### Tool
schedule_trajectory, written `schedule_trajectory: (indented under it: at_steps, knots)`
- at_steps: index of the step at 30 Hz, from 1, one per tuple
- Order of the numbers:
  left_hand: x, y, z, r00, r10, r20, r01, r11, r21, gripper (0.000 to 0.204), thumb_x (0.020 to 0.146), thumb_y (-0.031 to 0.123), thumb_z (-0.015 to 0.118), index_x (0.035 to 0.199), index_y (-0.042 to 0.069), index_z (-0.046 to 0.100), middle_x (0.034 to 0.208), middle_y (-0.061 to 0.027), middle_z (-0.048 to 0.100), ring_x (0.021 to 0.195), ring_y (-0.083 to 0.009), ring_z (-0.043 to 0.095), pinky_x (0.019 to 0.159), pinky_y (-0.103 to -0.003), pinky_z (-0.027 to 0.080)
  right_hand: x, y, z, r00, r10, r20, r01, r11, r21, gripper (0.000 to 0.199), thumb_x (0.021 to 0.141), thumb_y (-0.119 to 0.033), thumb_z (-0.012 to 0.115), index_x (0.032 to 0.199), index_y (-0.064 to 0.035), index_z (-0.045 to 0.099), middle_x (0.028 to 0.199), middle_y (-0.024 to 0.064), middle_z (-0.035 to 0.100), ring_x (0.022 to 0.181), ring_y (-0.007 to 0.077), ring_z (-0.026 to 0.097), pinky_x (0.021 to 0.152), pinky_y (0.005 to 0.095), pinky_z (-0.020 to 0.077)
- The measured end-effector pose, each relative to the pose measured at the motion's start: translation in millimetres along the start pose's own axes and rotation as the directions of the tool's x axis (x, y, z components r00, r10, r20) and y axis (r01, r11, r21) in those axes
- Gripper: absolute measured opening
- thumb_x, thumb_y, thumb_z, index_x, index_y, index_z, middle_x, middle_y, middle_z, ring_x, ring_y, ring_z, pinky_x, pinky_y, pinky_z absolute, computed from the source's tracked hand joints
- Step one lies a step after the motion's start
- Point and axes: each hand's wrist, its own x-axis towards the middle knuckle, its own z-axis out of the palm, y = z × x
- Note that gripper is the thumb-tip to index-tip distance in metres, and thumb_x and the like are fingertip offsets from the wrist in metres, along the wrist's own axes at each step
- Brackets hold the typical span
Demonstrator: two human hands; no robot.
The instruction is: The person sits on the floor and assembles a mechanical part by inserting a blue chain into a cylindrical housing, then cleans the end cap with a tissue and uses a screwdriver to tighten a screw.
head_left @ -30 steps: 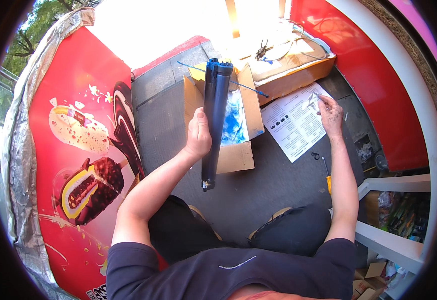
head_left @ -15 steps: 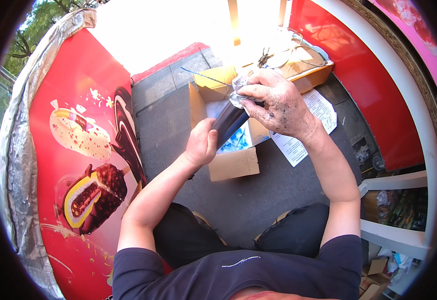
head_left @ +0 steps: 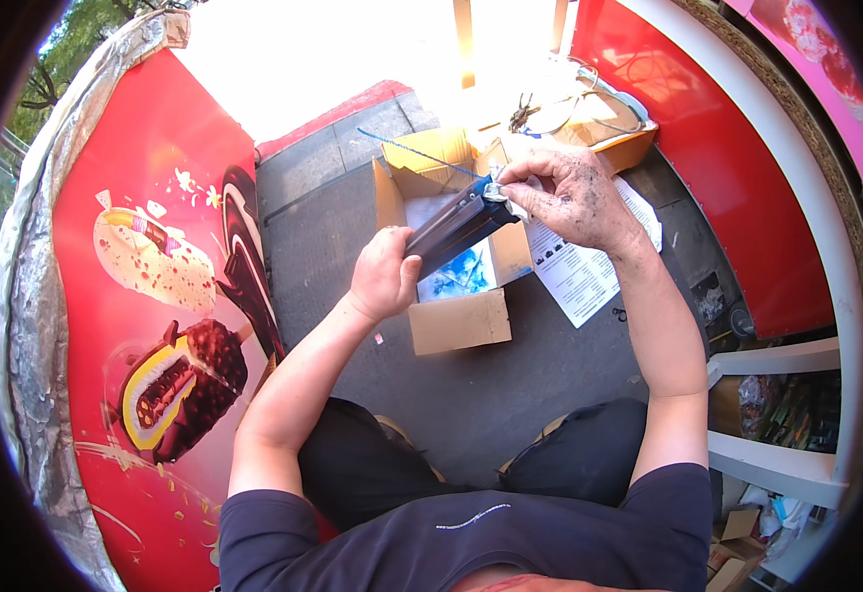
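My left hand (head_left: 386,274): curled round the dark cartridge (head_left: 454,233), tilted above the open cardboard box (head_left: 462,324) | my right hand (head_left: 579,200): pinching white tissue (head_left: 493,188) at its far end | judgement: I should grip firmly below, keep tissue pressure light

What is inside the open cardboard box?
A white, blue-smeared surface shows inside. The long dark part in the left hand partly blocks the view; what lies behind it is hidden.
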Motion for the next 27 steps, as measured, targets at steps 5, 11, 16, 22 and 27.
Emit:
schedule_trajectory:
  at_steps: [5, 11, 16, 22, 27]
  knots:
    - [2, -1, -2, 1.000, -0.004, -0.020, 0.005, 1.000, 0.017, 0.041, 0.099, 0.037, 0.051, 0.108, -0.002, 0.056, 0.090, -0.0212, 0.058, 0.083, -0.0412, 0.058, 0.076, -0.046, 0.049, -4, 0, 4, 0.989, -0.074, -0.128, 0.072, 0.997, -0.022, 0.013, 0.087, -0.008, 0.073, 0.097, -0.0006, 0.074, 0.084, 0.0090, 0.070, 0.070, 0.0158, 0.065, 0.061, 0.0286, 0.0517]
    - [4, -2, -3, 1.000, 0.022, -0.013, -0.021, 0.997, 0.078, 0.040, 0.097, 0.037, 0.053, 0.108, -0.002, 0.056, 0.090, -0.0206, 0.058, 0.083, -0.0401, 0.058, 0.076, -0.046, 0.048, -12, 2, 6, 0.977, -0.185, -0.104, 0.168, 0.973, -0.156, 0.013, 0.087, -0.009, 0.072, 0.096, 0.0001, 0.074, 0.085, 0.0108, 0.070, 0.073, 0.0183, 0.067, 0.064, 0.0292, 0.0531]
    - [5, -1, -3, 0.997, 0.069, -0.024, -0.066, 0.991, 0.117, 0.040, 0.096, 0.036, 0.054, 0.107, -0.002, 0.055, 0.090, -0.0202, 0.058, 0.084, -0.0389, 0.057, 0.077, -0.045, 0.048, -18, -1, 7, 0.973, -0.194, -0.128, 0.176, 0.975, -0.139, 0.011, 0.088, -0.009, 0.072, 0.095, 0.0002, 0.073, 0.089, 0.0104, 0.071, 0.072, 0.0128, 0.067, 0.059, 0.0238, 0.0532]
    - [6, 1, -4, 0.995, 0.104, -0.011, -0.101, 0.983, 0.155, 0.039, 0.094, 0.035, 0.056, 0.106, -0.002, 0.055, 0.089, -0.0200, 0.057, 0.083, -0.0390, 0.057, 0.078, -0.045, 0.048, -25, -5, 6, 0.982, -0.162, -0.101, 0.141, 0.971, -0.195, 0.011, 0.085, -0.006, 0.072, 0.094, -0.0001, 0.073, 0.087, 0.0103, 0.071, 0.073, 0.0135, 0.067, 0.057, 0.0240, 0.0525]
    - [5, 0, -4, 0.997, 0.073, 0.004, -0.073, 0.984, 0.164, 0.041, 0.094, 0.035, 0.056, 0.108, -0.003, 0.054, 0.091, -0.0209, 0.059, 0.084, -0.0391, 0.057, 0.078, -0.045, 0.048, -23, -9, 5, 0.939, -0.328, -0.109, 0.308, 0.937, -0.164, 0.010, 0.085, -0.005, 0.072, 0.093, -0.0003, 0.072, 0.087, 0.0100, 0.071, 0.075, 0.0157, 0.068, 0.060, 0.0252, 0.0542]
